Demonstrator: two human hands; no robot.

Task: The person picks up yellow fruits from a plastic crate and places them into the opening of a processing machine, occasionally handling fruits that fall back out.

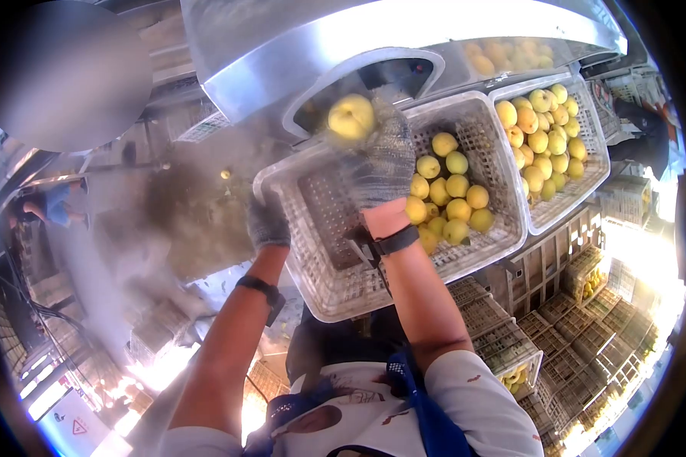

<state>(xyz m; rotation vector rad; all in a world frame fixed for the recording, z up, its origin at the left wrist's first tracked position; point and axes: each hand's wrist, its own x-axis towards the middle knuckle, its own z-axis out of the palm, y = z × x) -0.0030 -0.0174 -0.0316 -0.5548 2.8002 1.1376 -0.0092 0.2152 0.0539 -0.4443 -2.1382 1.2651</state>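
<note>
A yellow peach (351, 116) is at the fingers of my right hand (386, 156), which wears a grey knitted glove and appears closed on it. Beneath this hand is a whitish plastic crate (503, 160) with perforated walls. Several yellow peaches (456, 185) lie in the crate's right part, while its perforated floor shows on the left. My left hand (269, 221), in a matching glove, is at the crate's left rim and seems to grip it. Its fingertips are blurred. Just beyond the crate is the dark opening (392, 76) of a metal machine.
A second crate (598, 167) full of peaches stands to the right. The metal machine (282, 68) spans the far side. Stacked crates (503, 343) fill the lower right. People (53, 204) (644, 133) are at both sides. A smudge blurs the left.
</note>
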